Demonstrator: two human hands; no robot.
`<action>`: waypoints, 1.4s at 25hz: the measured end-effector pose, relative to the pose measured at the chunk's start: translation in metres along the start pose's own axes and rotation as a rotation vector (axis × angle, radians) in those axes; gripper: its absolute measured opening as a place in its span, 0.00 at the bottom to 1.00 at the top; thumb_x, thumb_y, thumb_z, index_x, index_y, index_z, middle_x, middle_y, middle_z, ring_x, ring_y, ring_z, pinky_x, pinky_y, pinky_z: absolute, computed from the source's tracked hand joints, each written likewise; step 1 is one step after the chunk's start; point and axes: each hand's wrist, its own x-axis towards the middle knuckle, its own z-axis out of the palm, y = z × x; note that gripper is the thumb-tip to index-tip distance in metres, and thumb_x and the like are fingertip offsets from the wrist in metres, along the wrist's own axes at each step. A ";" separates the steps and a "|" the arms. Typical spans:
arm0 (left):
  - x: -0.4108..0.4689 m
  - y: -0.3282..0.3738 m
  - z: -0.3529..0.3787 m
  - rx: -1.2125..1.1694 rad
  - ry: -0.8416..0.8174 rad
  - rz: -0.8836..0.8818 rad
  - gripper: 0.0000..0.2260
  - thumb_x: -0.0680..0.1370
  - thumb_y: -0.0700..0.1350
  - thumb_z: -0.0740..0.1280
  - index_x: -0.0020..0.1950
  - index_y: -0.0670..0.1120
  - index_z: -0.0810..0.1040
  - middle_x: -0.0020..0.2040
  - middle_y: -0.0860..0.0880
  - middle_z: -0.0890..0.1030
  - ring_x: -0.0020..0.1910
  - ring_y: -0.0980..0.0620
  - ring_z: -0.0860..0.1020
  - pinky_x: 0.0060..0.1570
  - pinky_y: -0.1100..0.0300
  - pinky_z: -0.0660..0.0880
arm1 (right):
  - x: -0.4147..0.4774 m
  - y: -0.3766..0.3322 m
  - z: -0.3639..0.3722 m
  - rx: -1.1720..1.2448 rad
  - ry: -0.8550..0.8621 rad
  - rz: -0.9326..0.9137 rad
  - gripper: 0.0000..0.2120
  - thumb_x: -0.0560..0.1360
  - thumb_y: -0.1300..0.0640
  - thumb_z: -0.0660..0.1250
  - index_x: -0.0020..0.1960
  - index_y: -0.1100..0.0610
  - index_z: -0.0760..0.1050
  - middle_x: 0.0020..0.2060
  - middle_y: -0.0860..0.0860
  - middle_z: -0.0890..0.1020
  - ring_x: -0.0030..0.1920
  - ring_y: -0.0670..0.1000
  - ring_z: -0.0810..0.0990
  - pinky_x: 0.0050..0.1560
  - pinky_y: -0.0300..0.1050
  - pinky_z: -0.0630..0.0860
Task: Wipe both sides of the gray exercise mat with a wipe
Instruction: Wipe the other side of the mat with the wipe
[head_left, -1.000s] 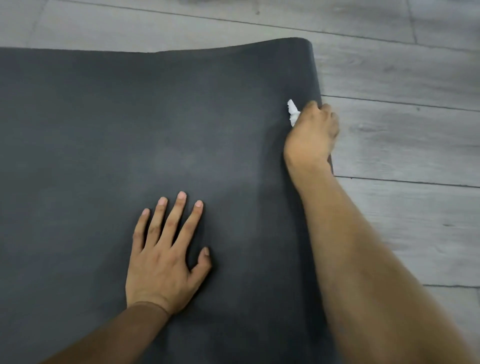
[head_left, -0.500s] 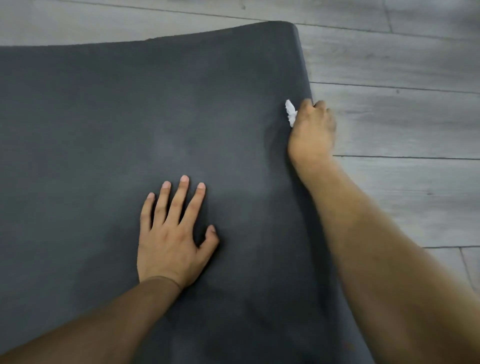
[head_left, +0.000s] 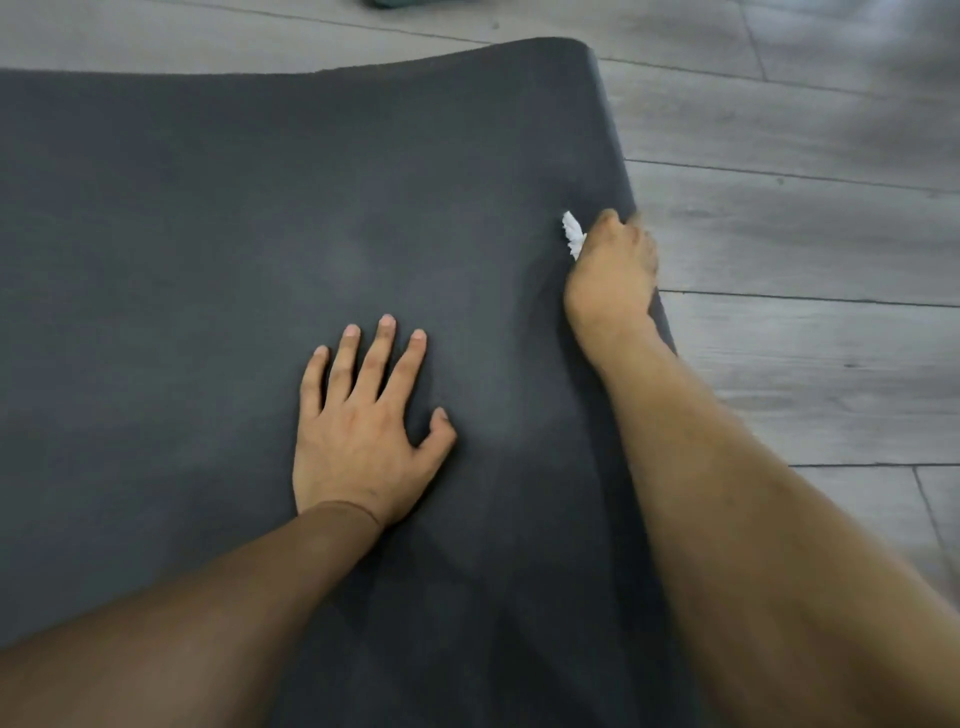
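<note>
a dark gray exercise mat lies spread on the floor and fills the left and middle of the view, running out of frame on the left and near sides. its far edge bows slightly and its far right corner is rounded. the left hand lies palm down on the mat near the middle, fingers straight and a little spread, pointing away, thumb bent out to the right; it holds nothing. to the right, by the mat's right edge, a white crumpled wipe pokes out from the far left side of the right hand. that hand has its fingers curled, bunching the wipe against the mat, and its knuckles sit right at the mat's right border; whether the fingertips wrap under that edge cannot be told. both bare forearms reach in from the near side. right of the mat is the light gray wood-look plank floor, with dark seams between the boards.
</note>
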 end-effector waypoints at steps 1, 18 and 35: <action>0.000 0.000 0.000 -0.004 0.002 0.000 0.33 0.77 0.63 0.52 0.82 0.54 0.60 0.82 0.49 0.60 0.81 0.43 0.57 0.79 0.42 0.52 | -0.019 -0.028 0.002 0.090 -0.038 -0.062 0.10 0.79 0.62 0.59 0.59 0.61 0.73 0.57 0.59 0.75 0.57 0.61 0.75 0.56 0.51 0.70; 0.001 0.002 0.000 -0.030 0.004 -0.010 0.33 0.77 0.64 0.52 0.81 0.55 0.61 0.82 0.50 0.61 0.81 0.44 0.57 0.79 0.43 0.51 | -0.026 0.009 -0.062 0.127 0.380 -0.119 0.11 0.76 0.67 0.58 0.56 0.60 0.74 0.53 0.58 0.76 0.52 0.60 0.76 0.52 0.52 0.70; -0.030 0.001 -0.013 -0.049 0.096 0.138 0.18 0.81 0.53 0.60 0.68 0.48 0.77 0.66 0.44 0.76 0.66 0.38 0.74 0.68 0.43 0.67 | -0.050 0.060 0.039 0.371 0.357 -0.066 0.08 0.76 0.60 0.57 0.52 0.57 0.73 0.49 0.57 0.74 0.49 0.56 0.74 0.54 0.52 0.73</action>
